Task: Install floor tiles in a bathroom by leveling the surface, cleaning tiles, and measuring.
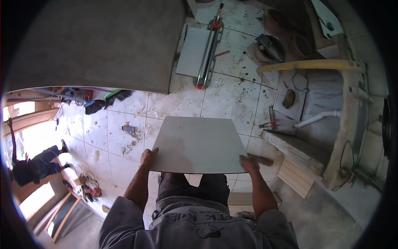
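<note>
A large pale grey square tile (198, 143) is held level in front of my body, above the tiled floor. My left hand (149, 157) grips its left edge near the lower corner. My right hand (249, 163) grips the opposite edge, also near the lower corner. Beyond the tile, a red-and-black manual tile cutter (207, 54) lies on the floor with another pale tile (188, 50) on it, and a red pencil-like stick (222, 53) beside it.
Another person (35, 164) is by the bright doorway at left. A large dark panel (95, 41) fills the upper left. At right are a concrete basin (323, 91) with a yellow bar (311, 64), pots (269, 52) and pliers (271, 122). Brushes (95, 106) and tools lie leftward.
</note>
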